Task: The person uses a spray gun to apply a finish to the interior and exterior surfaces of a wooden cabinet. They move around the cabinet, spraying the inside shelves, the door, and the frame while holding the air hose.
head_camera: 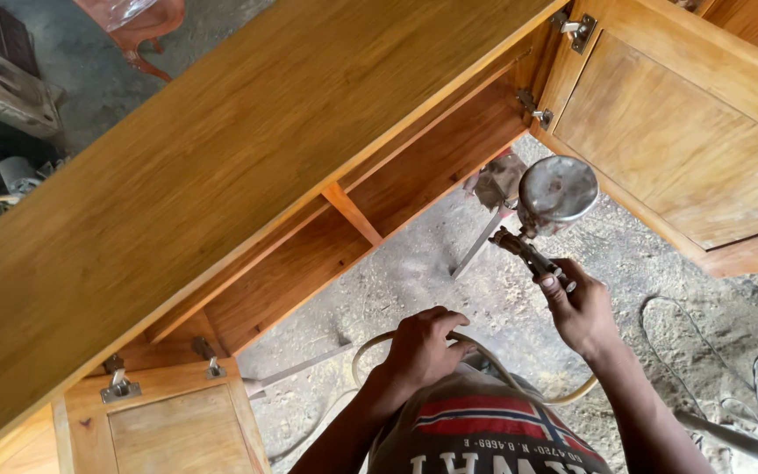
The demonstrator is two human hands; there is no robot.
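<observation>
Fingers (563, 285) of right hand (582, 312) wrapped round spray gun (541, 219) handle, aimed into cabinet (221, 167). Left hand (421, 344) clasps hose (484, 355), near waist. Gun likely top-heavy, rigid; grip handle. Hose soft, bendy.

Bare forearms, no sleeves down to the wrist, no watch, no rings, no gloves on left hand (421, 344) or right hand (582, 312). Wearing a grey shirt (484, 434) with a red, white and blue cross-flag patch, white lettering underneath.
</observation>
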